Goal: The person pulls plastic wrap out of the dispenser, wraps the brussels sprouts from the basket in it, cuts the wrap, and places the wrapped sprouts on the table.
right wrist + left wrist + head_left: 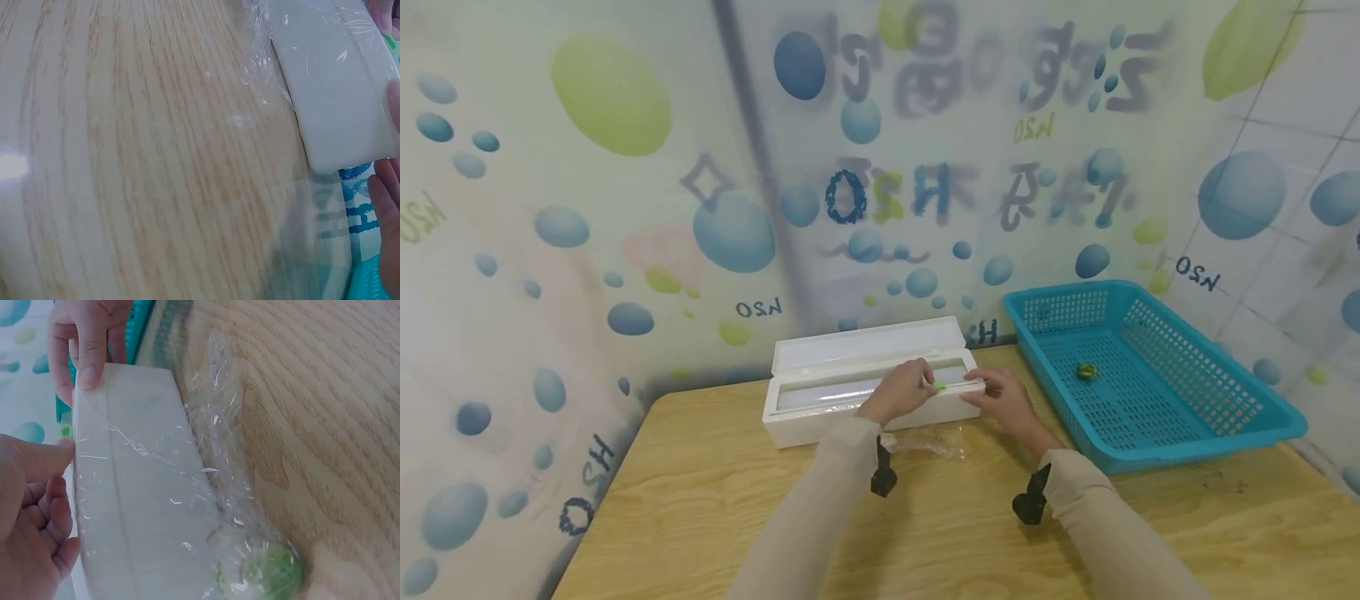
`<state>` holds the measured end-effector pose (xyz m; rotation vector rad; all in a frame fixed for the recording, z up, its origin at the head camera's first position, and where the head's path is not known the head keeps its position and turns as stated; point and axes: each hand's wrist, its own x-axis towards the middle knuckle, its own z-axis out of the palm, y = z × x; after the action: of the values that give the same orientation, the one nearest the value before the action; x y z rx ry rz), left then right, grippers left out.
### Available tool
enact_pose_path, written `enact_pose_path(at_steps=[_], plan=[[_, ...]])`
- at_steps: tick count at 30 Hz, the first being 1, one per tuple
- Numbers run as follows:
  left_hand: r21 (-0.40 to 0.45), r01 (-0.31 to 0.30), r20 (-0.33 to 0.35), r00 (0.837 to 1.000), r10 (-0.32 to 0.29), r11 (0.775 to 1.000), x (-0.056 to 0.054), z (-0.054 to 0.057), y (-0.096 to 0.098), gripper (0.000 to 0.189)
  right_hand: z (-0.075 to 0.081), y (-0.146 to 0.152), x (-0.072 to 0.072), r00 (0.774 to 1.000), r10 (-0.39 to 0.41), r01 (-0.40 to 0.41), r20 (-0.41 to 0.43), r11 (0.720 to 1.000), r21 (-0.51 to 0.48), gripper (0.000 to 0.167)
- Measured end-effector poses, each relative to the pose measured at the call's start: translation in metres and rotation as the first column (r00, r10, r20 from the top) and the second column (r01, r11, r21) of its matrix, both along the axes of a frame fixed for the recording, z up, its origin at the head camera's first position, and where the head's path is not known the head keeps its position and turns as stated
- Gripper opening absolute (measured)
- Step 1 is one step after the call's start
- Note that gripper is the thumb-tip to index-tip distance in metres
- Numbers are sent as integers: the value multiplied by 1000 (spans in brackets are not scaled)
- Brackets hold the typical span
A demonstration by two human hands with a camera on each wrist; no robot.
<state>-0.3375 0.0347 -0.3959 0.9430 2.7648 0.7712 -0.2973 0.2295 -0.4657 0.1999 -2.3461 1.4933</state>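
Note:
A long white cling film box (808,432) lies on the table with its lid (868,343) tipped back and a pale roll inside. At its front rim my left hand (898,392) pinches the small green slide cutter (939,386), thumb tip right on it. My right hand (1009,406) grips the box's right end, thumb over the front edge and fingers on the far side. Clear cling film (215,419) hangs down the box's front onto the table. In the left wrist view a round green item (275,573) sits under the film.
A blue plastic basket (1210,457) stands to the right, close to the right hand, with a small green and yellow striped item (1086,372) in it. Behind the wooden table (700,500) hangs a patterned curtain (700,125).

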Motion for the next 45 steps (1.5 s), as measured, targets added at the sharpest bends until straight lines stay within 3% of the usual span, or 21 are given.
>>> enact_pose_path(at_steps=[17,30,37,45], plan=[[6,33,-25,999,-32,999,-6,-2,-7,12,0,1,-1,1000,-13,13,-4,999,39,32],[-20,30,-36,999,-31,999,-2,0,-14,13,1,-1,0,1000,-4,4,-10,1000,24,31],[38,41,10,999,-41,998,-2,-1,-32,13,0,-3,0,1000,-5,5,-9,1000,13,30],[46,6,19,1000,-7,999,-3,-1,-59,13,2,-3,2,1000,-12,13,-5,1000,8,31]])
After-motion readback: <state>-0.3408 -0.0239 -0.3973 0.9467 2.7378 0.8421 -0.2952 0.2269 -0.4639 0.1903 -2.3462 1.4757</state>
